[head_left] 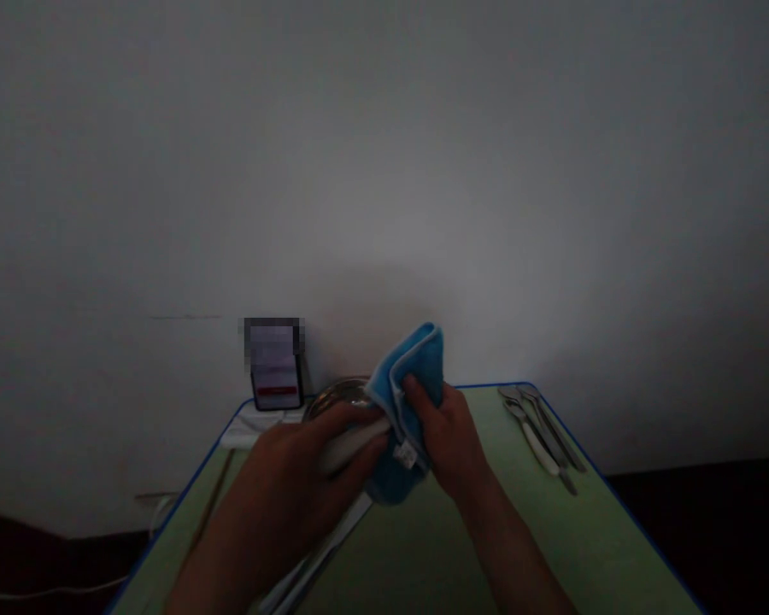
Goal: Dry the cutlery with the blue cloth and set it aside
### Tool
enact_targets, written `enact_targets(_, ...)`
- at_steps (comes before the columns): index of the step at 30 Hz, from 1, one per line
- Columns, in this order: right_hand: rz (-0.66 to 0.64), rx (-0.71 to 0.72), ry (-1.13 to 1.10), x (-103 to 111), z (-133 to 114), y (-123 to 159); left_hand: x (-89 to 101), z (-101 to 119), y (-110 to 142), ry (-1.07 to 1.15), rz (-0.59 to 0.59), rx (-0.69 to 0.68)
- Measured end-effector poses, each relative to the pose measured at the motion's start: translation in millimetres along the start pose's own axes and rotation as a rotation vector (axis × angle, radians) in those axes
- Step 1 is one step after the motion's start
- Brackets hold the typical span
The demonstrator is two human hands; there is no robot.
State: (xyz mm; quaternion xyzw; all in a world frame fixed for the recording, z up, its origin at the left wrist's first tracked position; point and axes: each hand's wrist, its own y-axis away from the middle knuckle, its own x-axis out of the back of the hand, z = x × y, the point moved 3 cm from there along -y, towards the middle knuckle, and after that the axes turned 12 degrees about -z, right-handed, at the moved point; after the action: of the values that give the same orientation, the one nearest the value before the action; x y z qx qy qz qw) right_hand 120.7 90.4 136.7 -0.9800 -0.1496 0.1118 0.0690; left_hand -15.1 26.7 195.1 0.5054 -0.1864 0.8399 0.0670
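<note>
My left hand [295,478] is closed around the white handle [352,446] of a utensil whose far end is hidden in a folded cloth. That blue cloth [426,363], with pale edging and a small white tag, is gripped by my right hand [452,436], thumb on top, and wraps the utensil. Both hands are raised over the green table [423,555]. Behind the left hand a shiny metal bowl [333,391] shows only in part. Below the left hand lie long pale and metal utensils [324,551], partly covered by the arm.
At the right back lie several spoons and other cutlery [538,436], one white-handled. A phone [277,363] leans upright against the wall, behind a white folded cloth or paper [243,430]. A thin brown stick [214,495] lies near the table's left edge.
</note>
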Motion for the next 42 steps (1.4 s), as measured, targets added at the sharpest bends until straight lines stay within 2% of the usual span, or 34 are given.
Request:
enact_targets(3, 0.160, 0.022, -0.053, 5.1, -5.2, 3.0, -8.9, 11.7, 0.4, -0.011, 0.016, -0.010)
enact_targets(5, 0.244, -0.011, -0.226, 7.4, -5.5, 3.7, -15.4, 23.0, 2.3, -0.019, 0.008, -0.025)
enact_targets(7, 0.273, -0.053, -0.461, 8.4, -3.6, 1.9, -21.4, 33.8, 4.6, -0.010, -0.023, -0.027)
enact_targets(9, 0.286, -0.126, -0.644, 8.9, -0.4, -0.8, -28.0, 42.8, 5.8, 0.012, -0.148, -0.057)
enact_targets(11, 0.310, -0.218, -0.709, 9.6, 2.4, -2.6, -32.0, 48.3, 5.9, 0.021, -0.270, -0.122)
enact_targets(13, 0.320, -0.256, -0.748, 10.0, 2.2, -3.9, -31.7, 48.4, 5.2, 0.026, -0.324, -0.178)
enact_targets(15, 0.316, -0.207, -0.810, 11.7, -2.1, -5.3, -26.0, 42.6, 4.5, 0.048, -0.274, -0.177)
enact_targets(18, 0.292, -0.009, -0.889, 19.1, -15.5, -7.2, -10.2, 27.8, 6.5, 0.105, -0.072, -0.078)
enact_targets(20, 0.220, 0.071, -0.923, 22.3, -25.1, -7.0, 0.3, 19.2, 9.8, 0.130, 0.056, 0.016)
enact_targets(23, 0.037, 0.012, -0.938, 15.7, -33.5, -3.8, 7.8, 15.9, 11.7, 0.125, 0.166, 0.086)
enact_targets(25, -0.082, -0.055, -0.943, 4.1, -33.9, -0.2, 2.8, 20.4, 7.7, 0.104, 0.091, 0.043)
enact_targets(28, -0.242, -0.203, -1.017, -17.9, -27.1, 4.1, -14.5, 31.2, -1.3, 0.031, -0.154, -0.090)
enact_targets(31, -0.254, -0.294, -1.099, -29.1, -19.2, 5.0, -26.1, 36.0, -6.3, -0.031, -0.291, -0.115)
enact_targets(36, -0.136, -0.291, -0.936, -19.5, -14.4, 1.6, -24.1, 33.5, -1.1, -0.001, -0.362, -0.130)
enact_targets(42, -0.169, -0.259, -0.880, -13.7, -19.6, 1.5, -20.7, 16.8, 3.1, 0.050, -0.403, -0.158)
